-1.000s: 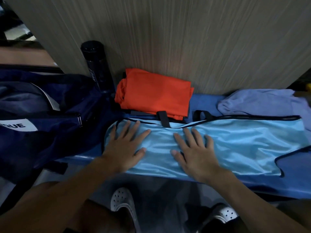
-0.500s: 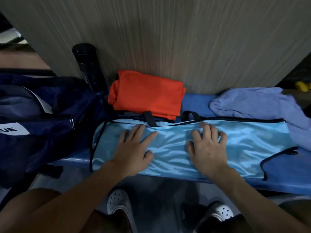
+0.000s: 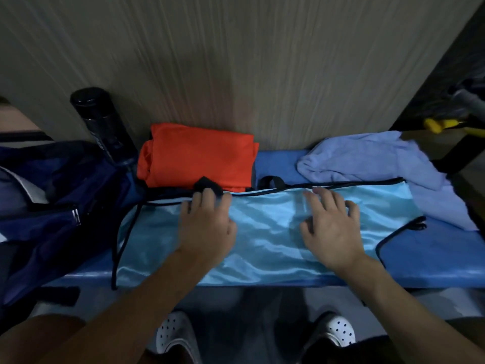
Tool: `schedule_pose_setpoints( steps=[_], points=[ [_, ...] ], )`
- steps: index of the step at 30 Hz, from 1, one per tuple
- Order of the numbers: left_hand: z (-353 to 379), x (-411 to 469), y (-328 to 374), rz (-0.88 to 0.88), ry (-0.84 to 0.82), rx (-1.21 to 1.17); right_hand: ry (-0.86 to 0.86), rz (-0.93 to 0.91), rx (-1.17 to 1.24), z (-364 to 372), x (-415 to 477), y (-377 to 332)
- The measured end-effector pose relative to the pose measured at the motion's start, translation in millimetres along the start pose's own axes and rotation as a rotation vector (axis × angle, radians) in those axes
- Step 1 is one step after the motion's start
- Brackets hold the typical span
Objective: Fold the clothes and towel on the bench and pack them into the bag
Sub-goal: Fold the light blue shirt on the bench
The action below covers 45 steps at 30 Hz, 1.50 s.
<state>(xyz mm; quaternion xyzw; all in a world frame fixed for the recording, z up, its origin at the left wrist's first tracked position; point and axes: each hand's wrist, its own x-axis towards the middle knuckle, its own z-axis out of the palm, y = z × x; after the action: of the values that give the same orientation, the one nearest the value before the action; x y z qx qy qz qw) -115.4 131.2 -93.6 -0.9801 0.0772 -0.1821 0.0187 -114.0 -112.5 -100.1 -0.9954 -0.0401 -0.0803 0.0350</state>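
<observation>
Hands sliding up light-blue tank top (image 3: 267,232): left hand (image 3: 207,222) pinching black strap (image 3: 207,185) at its fingertips, right hand (image 3: 330,227) flat, released; fold starting.

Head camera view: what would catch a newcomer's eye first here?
The shiny light blue garment spread along the blue bench draws the eye first, with the left hand and right hand on it. Behind it, against the wall, lies a folded orange garment, with a crumpled lavender towel to its right and a navy bag at the left.
</observation>
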Motion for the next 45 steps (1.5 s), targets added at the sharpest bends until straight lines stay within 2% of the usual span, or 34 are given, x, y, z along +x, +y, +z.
schedule_pose_setpoints(
  steps=[2, 3, 5, 7, 10, 11, 14, 17, 19, 21, 24, 27, 32, 38, 40, 43, 44, 45],
  points=[
    [-6, 4, 26, 0.14, 0.08, -0.144, 0.021, 0.046, -0.027, -3, -1, 11],
    [-7, 9, 40, 0.2, 0.064, -0.212, 0.01, 0.06, -0.033, -2, -2, 17],
    [-1, 19, 65, 0.278, -0.036, -0.284, -0.057, 0.06, -0.02, 5, -7, 27],
    [9, 27, 81, 0.28, -0.189, -0.255, -0.125, 0.038, -0.016, 12, -13, 33],
    [32, 30, 85, 0.245, -0.407, -0.18, -0.046, 0.02, -0.043, 15, -15, 46],
    [40, 29, 84, 0.253, -0.414, -0.165, -0.002, 0.037, -0.043, 14, -14, 54],
    [48, 27, 81, 0.273, -0.348, -0.126, 0.133, 0.189, -0.053, 6, -10, 82],
    [38, 30, 94, 0.238, -0.17, -0.183, 0.264, 0.499, 0.061, -1, -8, 109],
    [31, 39, 113, 0.302, -0.056, -0.228, 0.259, 0.689, 0.213, -4, -7, 126],
    [32, 48, 134, 0.405, -0.081, -0.26, 0.178, 0.781, 0.328, -5, -8, 139],
    [46, 52, 152, 0.46, -0.223, -0.214, 0.1, 0.767, 0.372, -5, -10, 147],
    [58, 52, 153, 0.514, -0.291, -0.148, 0.058, 0.737, 0.378, -2, -7, 155],
    [51, 55, 164, 0.528, -0.344, -0.218, 0.259, 0.659, 0.599, -4, -7, 173],
    [47, 65, 173, 0.475, -0.391, -0.374, 0.384, 0.572, 0.688, -12, -9, 175],
    [42, 69, 174, 0.441, -0.325, -0.435, 0.435, 0.499, 0.745, -17, -10, 170],
    [28, 84, 189, 0.388, 0.013, -0.52, 0.468, 0.36, 0.774, -28, -9, 157],
    [15, 93, 199, 0.301, 0.005, -0.641, 0.471, 0.311, 0.772, -30, -8, 152],
    [-2, 103, 210, 0.16, -0.112, -0.818, 0.476, 0.269, 0.758, -31, -7, 146]
  ],
)
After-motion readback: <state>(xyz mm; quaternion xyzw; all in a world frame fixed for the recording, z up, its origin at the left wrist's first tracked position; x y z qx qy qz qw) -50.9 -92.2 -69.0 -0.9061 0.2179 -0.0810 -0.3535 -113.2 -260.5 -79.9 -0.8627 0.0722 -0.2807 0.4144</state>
